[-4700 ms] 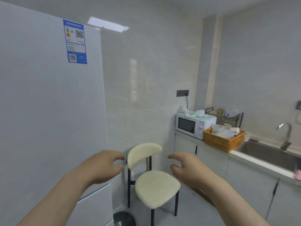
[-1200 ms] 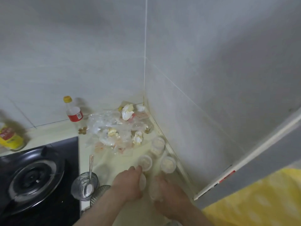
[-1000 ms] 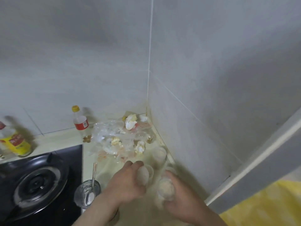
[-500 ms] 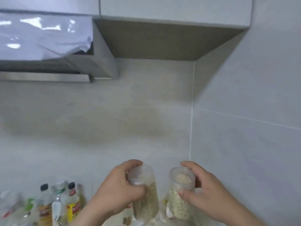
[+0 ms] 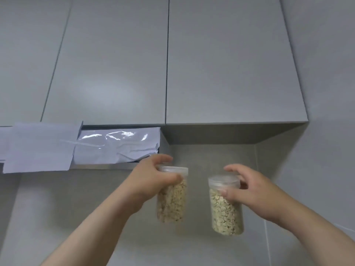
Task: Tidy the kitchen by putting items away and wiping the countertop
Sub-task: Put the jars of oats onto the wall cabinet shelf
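Note:
I hold two clear plastic jars of pale grain flakes up in front of the wall. My left hand (image 5: 153, 179) grips the upper part of the left jar (image 5: 172, 203), just under its clear lid. My right hand (image 5: 249, 191) holds the right jar (image 5: 226, 212) from its right side, thumb across the front. Both jars are upright and lidded, a hand's width apart. Above them hang closed grey wall cupboards; the right cupboard door (image 5: 226, 70) is directly over the jars. The countertop is out of view.
A range hood (image 5: 107, 166) covered in white paper and shiny film (image 5: 115, 146) juts out at the left, close to my left hand. The left cupboard door (image 5: 111, 70) is closed. A tiled side wall (image 5: 317, 169) bounds the right.
Both jars were picked up from the counter corner and have risen. My view has tilted up from the counter past the hood to the wall cupboards.

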{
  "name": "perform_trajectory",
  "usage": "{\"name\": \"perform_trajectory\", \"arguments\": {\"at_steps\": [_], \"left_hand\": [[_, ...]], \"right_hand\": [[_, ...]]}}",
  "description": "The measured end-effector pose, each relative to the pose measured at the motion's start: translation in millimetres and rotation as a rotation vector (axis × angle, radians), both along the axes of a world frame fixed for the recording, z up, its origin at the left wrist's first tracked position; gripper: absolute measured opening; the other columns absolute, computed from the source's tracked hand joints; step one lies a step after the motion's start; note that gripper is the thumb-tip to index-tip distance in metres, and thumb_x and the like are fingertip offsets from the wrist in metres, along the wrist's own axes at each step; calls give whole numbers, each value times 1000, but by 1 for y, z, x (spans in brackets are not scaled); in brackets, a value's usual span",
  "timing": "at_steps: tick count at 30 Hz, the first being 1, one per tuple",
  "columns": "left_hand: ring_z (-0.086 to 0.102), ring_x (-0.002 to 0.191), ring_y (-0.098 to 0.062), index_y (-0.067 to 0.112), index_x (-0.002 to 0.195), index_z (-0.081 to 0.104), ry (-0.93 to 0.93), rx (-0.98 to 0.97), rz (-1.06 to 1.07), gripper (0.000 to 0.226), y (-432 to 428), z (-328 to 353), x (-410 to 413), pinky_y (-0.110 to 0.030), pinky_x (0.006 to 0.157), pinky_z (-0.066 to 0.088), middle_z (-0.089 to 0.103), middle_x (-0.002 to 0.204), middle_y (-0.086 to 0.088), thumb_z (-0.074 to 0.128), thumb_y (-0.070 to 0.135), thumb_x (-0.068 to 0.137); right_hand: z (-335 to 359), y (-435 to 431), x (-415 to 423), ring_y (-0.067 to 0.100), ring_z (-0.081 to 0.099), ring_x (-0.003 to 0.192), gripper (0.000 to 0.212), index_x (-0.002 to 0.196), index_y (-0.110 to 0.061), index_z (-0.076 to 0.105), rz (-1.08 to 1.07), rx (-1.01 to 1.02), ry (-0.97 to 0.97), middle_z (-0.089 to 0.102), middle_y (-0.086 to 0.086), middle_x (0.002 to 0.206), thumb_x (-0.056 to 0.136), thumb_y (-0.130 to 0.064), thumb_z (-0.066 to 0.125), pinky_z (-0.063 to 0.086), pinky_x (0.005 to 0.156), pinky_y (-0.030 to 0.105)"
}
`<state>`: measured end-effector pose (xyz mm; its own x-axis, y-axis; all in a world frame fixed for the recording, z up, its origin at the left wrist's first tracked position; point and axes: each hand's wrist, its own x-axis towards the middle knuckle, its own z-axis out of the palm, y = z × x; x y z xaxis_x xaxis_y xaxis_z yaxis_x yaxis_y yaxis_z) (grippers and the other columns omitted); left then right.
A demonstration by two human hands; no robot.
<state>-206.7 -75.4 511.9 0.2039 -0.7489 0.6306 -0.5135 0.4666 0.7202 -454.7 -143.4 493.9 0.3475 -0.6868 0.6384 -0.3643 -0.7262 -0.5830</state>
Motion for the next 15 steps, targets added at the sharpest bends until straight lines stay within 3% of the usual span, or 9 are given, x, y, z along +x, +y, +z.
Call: {"name": "perform_trajectory", "arguments": {"at_steps": [3,7,12,15], "left_hand": [[68,89,-15,27,113,63,22,-21,-9,57,-5,34,-6,-32,76,58,66,104,0,78,31,58],[66,91,-18,23,123,58,51,-33,-24,55,-18,74,-13,-30,70,55,66,104,-2,79,24,73],[61,102,-24,22,141,41,37,-23,-20,78,-36,111,-22,-39,86,56,58,120,-7,80,29,73],[61,101,-26,19,136,43,-10,-41,45,74,-47,124,-24,-44,88,56,57,117,-7,80,27,73]], "right_hand": [[40,2,-2,6,65,101,59,130,-31,53,-12,-81,-18,65,-4,117,78,-27,82,52,91,27],[84,0,-2,8,62,104,63,135,-24,52,-85,-195,-3,62,-3,120,79,-29,80,49,89,26],[112,-7,2,14,62,110,72,138,-21,49,-123,-234,53,61,0,126,75,-34,81,49,99,34],[120,-10,9,15,62,108,83,138,-25,48,-138,-240,43,62,1,123,63,-44,78,50,94,31]]}}
